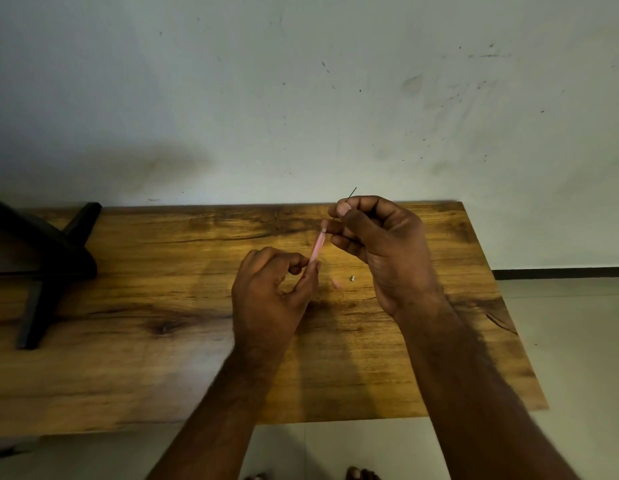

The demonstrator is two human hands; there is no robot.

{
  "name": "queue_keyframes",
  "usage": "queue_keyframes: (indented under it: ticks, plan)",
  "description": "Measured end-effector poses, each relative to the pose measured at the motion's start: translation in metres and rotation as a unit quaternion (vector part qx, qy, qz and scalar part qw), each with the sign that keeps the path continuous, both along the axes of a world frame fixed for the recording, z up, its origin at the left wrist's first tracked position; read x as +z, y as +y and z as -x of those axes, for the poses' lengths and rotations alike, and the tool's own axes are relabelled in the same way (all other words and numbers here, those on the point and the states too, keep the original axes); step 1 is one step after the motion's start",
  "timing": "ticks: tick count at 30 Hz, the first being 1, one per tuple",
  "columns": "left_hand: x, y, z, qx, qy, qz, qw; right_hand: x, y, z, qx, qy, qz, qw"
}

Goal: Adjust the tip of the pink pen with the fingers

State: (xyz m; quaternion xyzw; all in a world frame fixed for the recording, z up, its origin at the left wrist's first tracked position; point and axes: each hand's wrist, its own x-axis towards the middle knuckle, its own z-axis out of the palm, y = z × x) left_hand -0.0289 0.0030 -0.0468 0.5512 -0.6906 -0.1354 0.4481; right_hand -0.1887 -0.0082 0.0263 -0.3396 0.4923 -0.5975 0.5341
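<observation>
My left hand pinches the lower end of a thin pink tube, like a pen barrel, and holds it tilted up to the right above the wooden table. My right hand is curled just above and right of the tube's upper end. Between its thumb and fingers it pinches a thin dark rod, whose tip sticks out above the fingers. On the table under the hands lie a small pink piece and a tiny metal part.
A black stand with crossed legs sits on the table's left side. A pale, marked wall rises behind the table. Tiled floor shows to the right and along the near edge, with toes at the bottom.
</observation>
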Motion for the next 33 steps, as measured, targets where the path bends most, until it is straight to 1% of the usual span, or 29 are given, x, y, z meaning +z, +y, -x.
queue_keyframes:
  ticks: [5, 13, 17, 20, 22, 25, 26, 28, 30, 33]
  plan:
    - [0.0, -0.001, -0.001, -0.005, -0.001, 0.008, 1.0, -0.003, -0.001, 0.0, 0.003, 0.004, 0.001, 1.0]
    - [-0.002, -0.002, -0.001, -0.002, -0.007, 0.008, 1.0, -0.013, -0.003, 0.003, 0.024, 0.055, 0.002, 0.998]
    - [-0.002, -0.002, -0.002, -0.002, 0.004, 0.011, 1.0, -0.016, -0.003, 0.003, 0.042, 0.078, 0.002, 0.996]
    - [-0.001, -0.002, -0.003, 0.0, 0.008, 0.009, 1.0, -0.017, -0.003, 0.006, 0.062, 0.108, -0.003, 0.992]
    - [0.0, -0.002, -0.003, 0.001, 0.009, 0.007, 1.0, -0.017, -0.002, 0.008, 0.071, 0.112, -0.009, 0.991]
    - [0.001, -0.001, -0.003, 0.004, 0.014, -0.007, 1.0, -0.018, -0.003, 0.014, 0.059, 0.117, -0.029, 0.991]
    - [0.001, -0.001, -0.003, 0.004, 0.015, -0.01, 1.0, -0.019, -0.004, 0.016, 0.045, 0.133, -0.04, 0.989]
    - [0.001, -0.002, -0.003, 0.004, 0.019, -0.013, 1.0, -0.025, -0.005, 0.023, 0.011, 0.202, -0.066, 0.977]
    - [0.001, -0.002, -0.003, 0.004, 0.02, -0.017, 1.0, -0.032, -0.006, 0.031, -0.001, 0.291, -0.096, 0.952]
    - [0.001, -0.002, -0.002, 0.003, 0.017, -0.023, 1.0, -0.039, -0.004, 0.042, 0.02, 0.41, -0.135, 0.902]
